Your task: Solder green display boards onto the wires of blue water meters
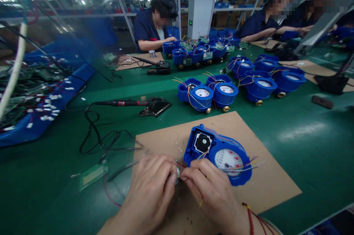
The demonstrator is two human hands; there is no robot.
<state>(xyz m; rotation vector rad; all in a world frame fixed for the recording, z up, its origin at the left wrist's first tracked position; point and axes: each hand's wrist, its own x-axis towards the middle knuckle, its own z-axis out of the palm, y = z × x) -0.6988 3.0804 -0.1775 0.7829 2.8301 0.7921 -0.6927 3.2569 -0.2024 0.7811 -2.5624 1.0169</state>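
Over the cardboard sheet point(265, 176), my two hands meet fingertip to fingertip. My left hand point(152, 183) is closed, with a small shiny coil point(177, 175) showing at its thumb and fingertips; a thin silvery strand loops up behind it. My right hand point(211, 187) is closed in a pinch on a thin wire, and a short red stretch shows between the hands. Just beyond lies a blue water meter point(247, 174) with a white dial, an open square compartment and loose coloured wires. Left of my hands is a green circuit board point(94, 176) with a display and a red wire.
A soldering iron point(121, 103) rests in its stand, its cable looping leftward. Several blue meters point(226, 97) stand beyond the cardboard. At left is a blue bin point(74, 84) of circuit boards. Co-workers point(146, 25) sit across the green table. A dark block point(322, 101) lies right.
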